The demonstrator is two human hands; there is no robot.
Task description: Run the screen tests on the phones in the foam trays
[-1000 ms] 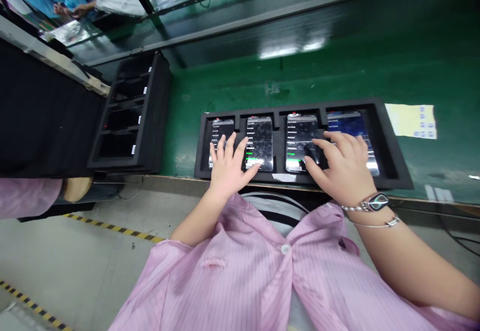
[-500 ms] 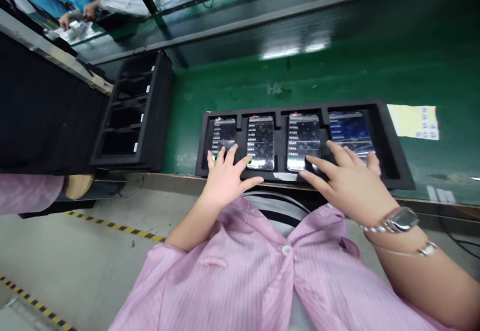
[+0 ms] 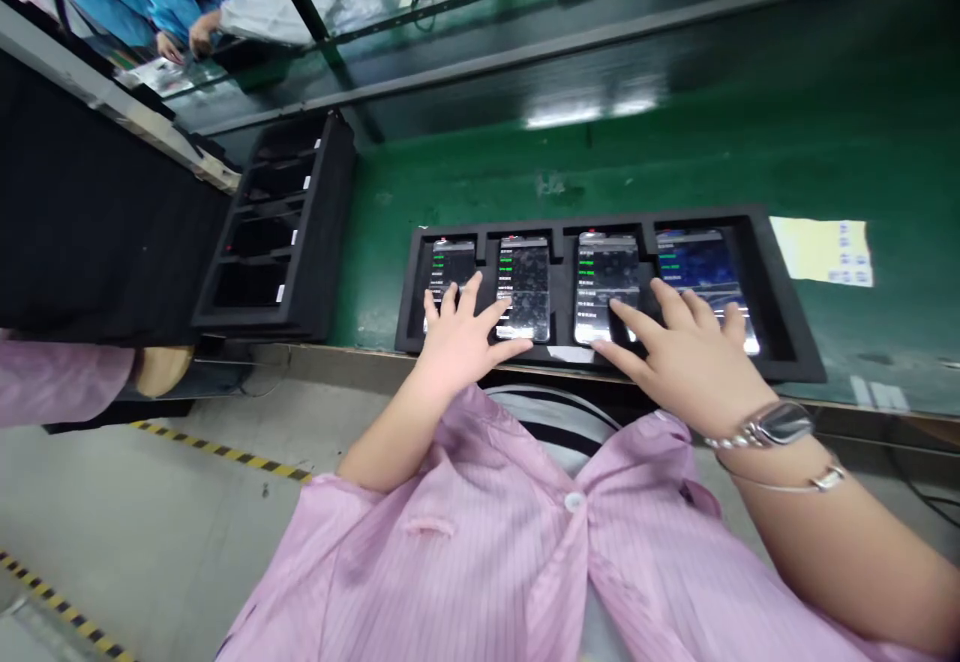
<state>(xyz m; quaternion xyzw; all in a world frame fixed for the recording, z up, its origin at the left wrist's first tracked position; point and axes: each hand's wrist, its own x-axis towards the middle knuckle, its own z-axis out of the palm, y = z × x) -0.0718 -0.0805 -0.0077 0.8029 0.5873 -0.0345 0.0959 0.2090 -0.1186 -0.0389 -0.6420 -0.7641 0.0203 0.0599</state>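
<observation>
Grip open on both sides, nothing held, fingers spread wide. From the head view we get the left hand (image 3: 457, 342) over the two left phones, fingers on or just above the first smartphone (image 3: 452, 267), thumb reaching toward the second smartphone (image 3: 523, 287). The right hand (image 3: 686, 367) lies over the other two, fingers at the lower part of the third smartphone (image 3: 606, 282) and the fourth smartphone (image 3: 694, 262); we can't tell exact contact. All four phones sit upright side by side, one per compartment, in a black foam tray (image 3: 600, 222) on the green desk (image 3: 525, 177), screens lit. A black foam rack (image 3: 300, 232) stands left of the tray, a yellow paper label (image 3: 821, 252) to its right. We see a metal wristwatch (image 3: 776, 425) on the right wrist, a pink striped smock (image 3: 450, 562) below, and hazard tape (image 3: 225, 452) on the floor.
</observation>
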